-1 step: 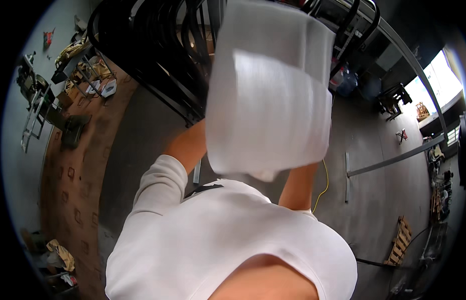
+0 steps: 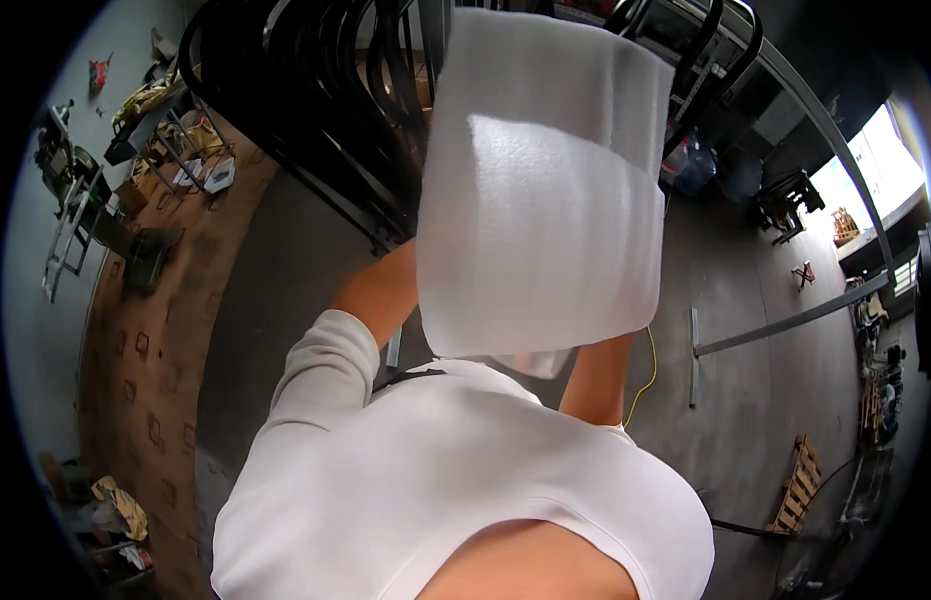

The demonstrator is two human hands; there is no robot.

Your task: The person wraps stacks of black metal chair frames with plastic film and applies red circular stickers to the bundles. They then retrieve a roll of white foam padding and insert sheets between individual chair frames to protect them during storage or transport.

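A white, translucent foam sheet (image 2: 545,230), folded or layered on itself, hangs upright before my chest and fills the upper middle of the view. A small loose flap of similar pale material pokes out beneath its lower edge. My left forearm (image 2: 383,290), its sleeve pushed up, passes behind the sheet's left edge. From below, my right forearm (image 2: 597,375) goes up behind the lower right corner. Both hands are hidden by the sheet, so their grip does not show. Curved black metal tubes (image 2: 315,120) stand in a row just beyond it on the left.
A grey metal frame bar (image 2: 805,325) curves along the right, with a yellow cord (image 2: 649,375) on the floor before it. A wooden pallet (image 2: 797,485) lies at the lower right. At the left, a cluttered table (image 2: 150,130) stands on brown patterned flooring (image 2: 135,400).
The foam sheet has shifted slightly downward and looks sharper. Its loose flap hangs a little lower. Both forearms have barely moved.
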